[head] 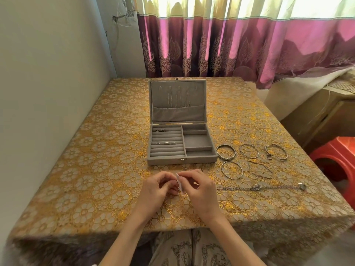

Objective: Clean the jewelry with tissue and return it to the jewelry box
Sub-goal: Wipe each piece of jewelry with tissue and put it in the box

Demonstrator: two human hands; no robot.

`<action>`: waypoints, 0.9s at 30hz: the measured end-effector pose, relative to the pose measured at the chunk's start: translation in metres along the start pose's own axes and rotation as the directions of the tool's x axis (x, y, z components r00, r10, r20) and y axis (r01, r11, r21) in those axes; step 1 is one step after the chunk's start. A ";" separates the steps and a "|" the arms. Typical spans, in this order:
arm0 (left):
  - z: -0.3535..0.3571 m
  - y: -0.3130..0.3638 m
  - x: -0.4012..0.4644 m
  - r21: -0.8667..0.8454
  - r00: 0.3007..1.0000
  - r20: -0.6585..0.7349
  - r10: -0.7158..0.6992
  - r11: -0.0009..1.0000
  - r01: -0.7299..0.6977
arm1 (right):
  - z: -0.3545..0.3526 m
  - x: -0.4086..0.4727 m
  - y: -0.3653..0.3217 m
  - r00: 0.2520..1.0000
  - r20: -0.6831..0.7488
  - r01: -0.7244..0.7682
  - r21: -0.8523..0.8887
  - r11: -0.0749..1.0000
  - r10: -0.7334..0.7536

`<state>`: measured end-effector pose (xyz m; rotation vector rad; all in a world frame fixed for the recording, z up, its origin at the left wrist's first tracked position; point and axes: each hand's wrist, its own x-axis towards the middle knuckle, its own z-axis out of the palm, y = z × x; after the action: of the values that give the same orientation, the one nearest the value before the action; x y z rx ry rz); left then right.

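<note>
The grey jewelry box (pixel 165 160) stands open in the middle of the table, with several rings in its ring rolls and thin chains hanging in its lid. In front of it my left hand (pixel 157 187) and my right hand (pixel 201 191) meet. My right hand pinches a small white tissue (pixel 180 181). My left hand holds a small piece of jewelry against the tissue; the piece is mostly hidden by my fingers. To the right of the box lie several silver bangles (pixel 225 150) and bracelets (pixel 231 169), plus a chain (pixel 257 187) stretched across the cloth.
A gold floral tablecloth (pixel 96 169) covers the table. A wall runs along the left, and a purple curtain (pixel 230 45) hangs behind. A red plastic stool (pixel 338 160) and a cardboard box (pixel 317 120) stand to the right. Small items lie just in front of the jewelry box.
</note>
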<state>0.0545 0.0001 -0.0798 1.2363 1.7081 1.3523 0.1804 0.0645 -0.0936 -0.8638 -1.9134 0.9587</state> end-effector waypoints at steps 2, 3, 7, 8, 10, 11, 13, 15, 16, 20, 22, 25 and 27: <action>0.001 0.000 -0.001 0.008 1.000 -0.008 0.006 1.000 -0.006 | 0.002 0.000 0.000 0.999 0.011 -0.043 0.000 0.999 0.043; 0.001 0.000 -0.001 0.010 1.000 -0.011 0.004 1.000 -0.004 | 0.002 -0.002 0.001 0.997 0.015 -0.070 0.012 0.998 0.069; 0.002 0.000 -0.001 0.023 1.000 -0.022 -0.012 1.000 0.013 | 0.002 -0.008 0.005 0.994 0.026 -0.106 0.015 0.994 0.105; 0.002 -0.001 -0.001 0.026 1.000 -0.021 -0.013 1.000 0.014 | 0.003 -0.008 0.005 0.994 0.027 -0.105 0.006 0.994 0.105; 0.002 -0.003 0.000 0.022 1.000 -0.018 -0.019 1.000 0.019 | 0.004 -0.008 0.004 0.994 0.021 -0.107 -0.019 0.994 0.107; 0.001 -0.003 0.000 0.006 0.999 -0.023 -0.024 1.000 0.024 | 0.004 -0.007 0.004 0.994 0.022 -0.103 -0.033 0.994 0.103; 0.001 -0.003 0.000 -0.033 0.998 -0.048 -0.035 0.999 0.034 | 0.005 -0.008 0.004 0.995 0.031 -0.091 -0.049 0.995 0.092; 0.001 -0.003 0.000 -0.040 0.998 -0.056 -0.031 0.999 0.029 | 0.004 -0.008 0.003 0.994 0.038 -0.098 -0.043 0.994 0.099; 0.002 -0.003 -0.001 -0.027 0.999 -0.044 -0.021 0.999 0.020 | 0.004 -0.008 0.003 0.993 0.042 -0.111 -0.036 0.993 0.112; 0.002 -0.003 0.000 0.042 1.000 -0.008 0.016 0.999 -0.015 | 0.002 -0.007 0.002 0.987 0.052 -0.152 -0.007 0.988 0.152; 0.002 -0.003 0.001 0.036 1.000 -0.009 0.011 0.999 -0.010 | 0.003 -0.008 0.002 0.991 0.044 -0.128 -0.038 0.991 0.130; 0.002 -0.004 0.001 0.013 1.000 -0.020 0.000 1.000 0.000 | 0.008 -0.009 0.000 0.996 0.025 -0.087 -0.100 0.991 0.090; 0.001 -0.004 0.001 -0.028 1.000 -0.024 -0.010 1.000 0.009 | 0.011 -0.009 -0.003 0.996 0.016 -0.081 -0.119 0.990 0.083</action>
<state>0.0541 0.0014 -0.0835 1.1994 1.7039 1.3866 0.1743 0.0526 -0.0987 -1.0117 -1.9814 0.9126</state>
